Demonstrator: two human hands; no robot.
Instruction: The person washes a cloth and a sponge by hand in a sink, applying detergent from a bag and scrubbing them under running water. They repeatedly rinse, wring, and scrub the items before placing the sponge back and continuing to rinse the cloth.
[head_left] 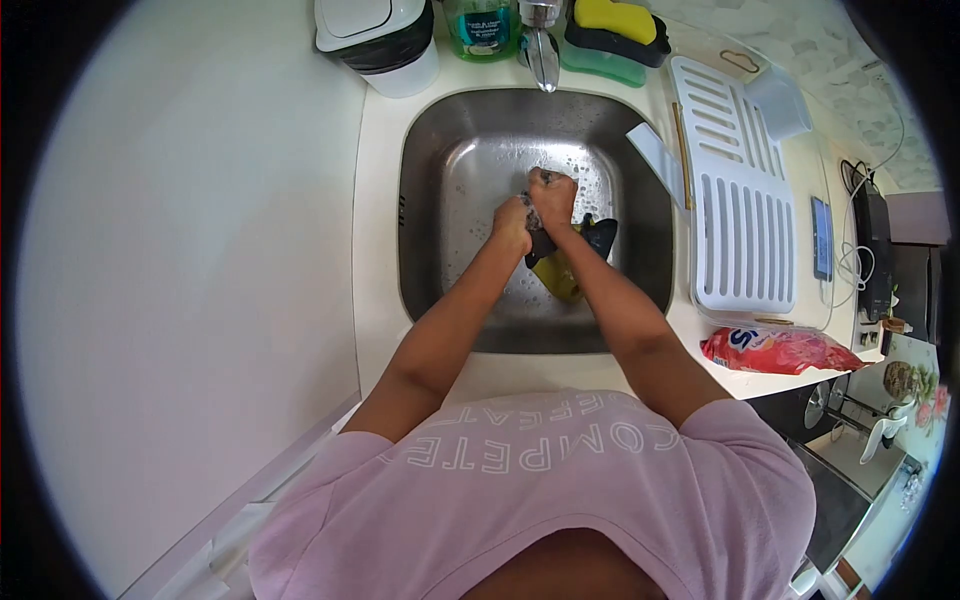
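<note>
Both my hands are low inside a steel sink (pixel 455 250), gripping a wet black and yellow-green cloth (pixel 558 277). My left hand (pixel 513 222) is closed around a dark, bunched part of it. Just above and to the right, my right hand (pixel 553 198) is clenched on the same bundle, close against the left. White suds show on the fabric between the fists. The cloth's yellow-green part and a black end hang below my right wrist. Its exact kind cannot be made out, as the fingers hide much of it.
Behind the sink are a faucet (pixel 541 60), a green soap bottle (pixel 482 30), a yellow sponge (pixel 615 18) and a white lidded bin (pixel 395 65). A white dish rack (pixel 745 240), a red packet (pixel 780 351) and a phone (pixel 822 238) lie to the right. A wall stands left.
</note>
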